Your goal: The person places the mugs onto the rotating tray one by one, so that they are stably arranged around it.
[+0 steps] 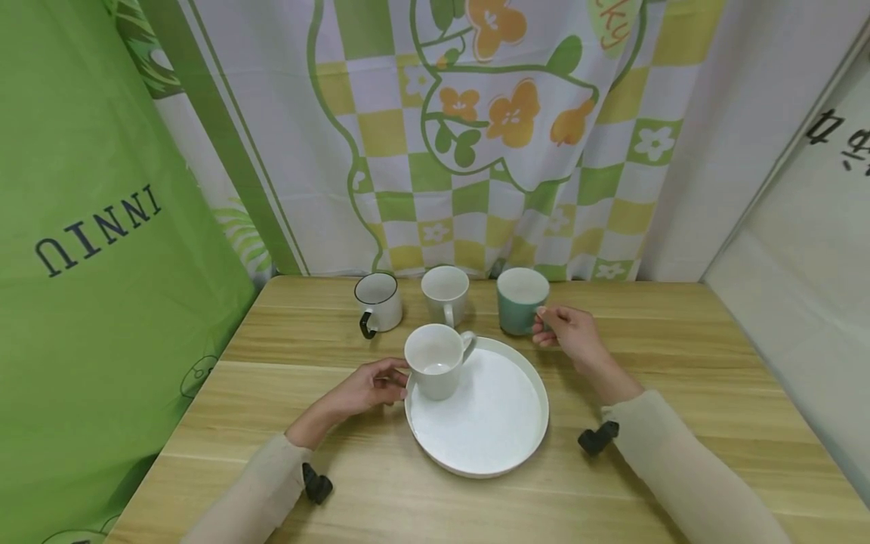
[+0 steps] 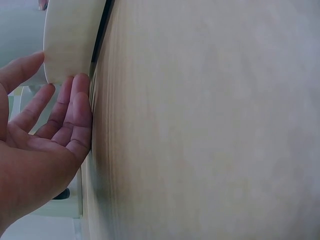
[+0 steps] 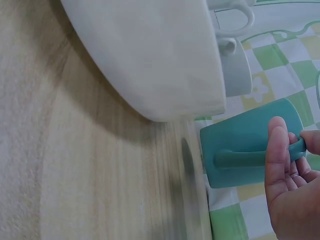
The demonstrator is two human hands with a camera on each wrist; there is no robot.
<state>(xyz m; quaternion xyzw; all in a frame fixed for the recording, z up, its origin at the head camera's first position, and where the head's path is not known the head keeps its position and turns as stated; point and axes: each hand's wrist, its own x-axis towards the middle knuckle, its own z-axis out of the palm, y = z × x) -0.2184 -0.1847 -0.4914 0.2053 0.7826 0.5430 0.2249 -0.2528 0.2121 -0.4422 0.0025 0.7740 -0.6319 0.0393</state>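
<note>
My right hand (image 1: 574, 336) grips the handle of a teal mug (image 1: 518, 313) at the back right, beyond the tray. In the right wrist view, thumb and fingers pinch that handle, and a dark shadow lies on the table by the mug's base. A round white tray (image 1: 489, 438) lies in the middle of the table. On its back left part stands a white mug (image 1: 435, 374), upright, its handle turned to the back right. My left hand (image 1: 367, 389) is at the tray's left side, fingertips touching the outer wall near that mug, fingers loosely extended.
Behind the tray stand a white enamel mug (image 1: 387, 313) with black rim and handle, and another white mug (image 1: 438, 291) with its handle facing me. A patterned curtain (image 1: 476, 219) hangs along the table's back edge. Green cloth (image 1: 81, 340) borders the left side.
</note>
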